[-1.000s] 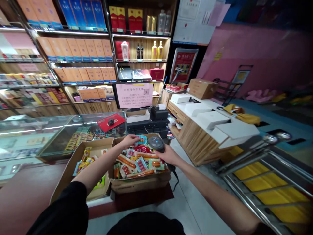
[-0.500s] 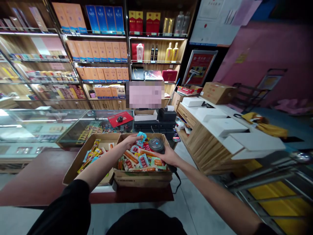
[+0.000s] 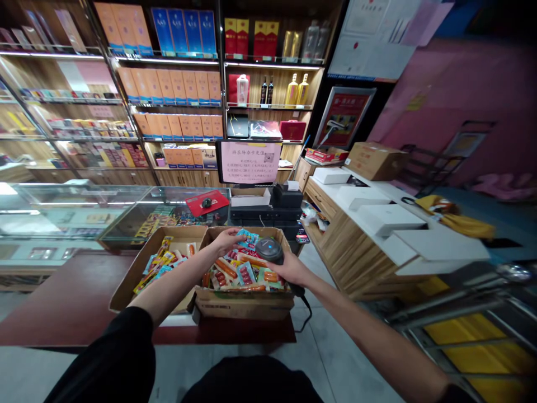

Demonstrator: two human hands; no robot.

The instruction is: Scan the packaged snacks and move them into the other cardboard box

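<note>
Between its fingers and thumb, my left hand [image 3: 227, 240] pinches a blue snack packet [image 3: 249, 239] above the right cardboard box [image 3: 245, 305]. My right hand [image 3: 293, 268] is wrapped round the handle of a black barcode scanner [image 3: 269, 250], whose head faces the packet and whose cable hangs past the box's right side. Packaged sausages [image 3: 226, 267] and other small wrapped snacks fill this box. A second, shallower cardboard box [image 3: 121, 291] on the left holds yellow and blue snack packets [image 3: 161, 260]; my left forearm hides part of it.
Both boxes stand on a dark red table [image 3: 54, 313]. Behind are a glass display counter [image 3: 92, 218], a monitor [image 3: 250, 162] with a pink paper sign, and a receipt printer [image 3: 286, 196]. To the right are a white-topped counter [image 3: 440, 246] and a metal rail [image 3: 461, 296].
My left hand has tilted the blue packet from upright to flatter, nearer the scanner's head. My right hand keeps the scanner almost in the same place.
</note>
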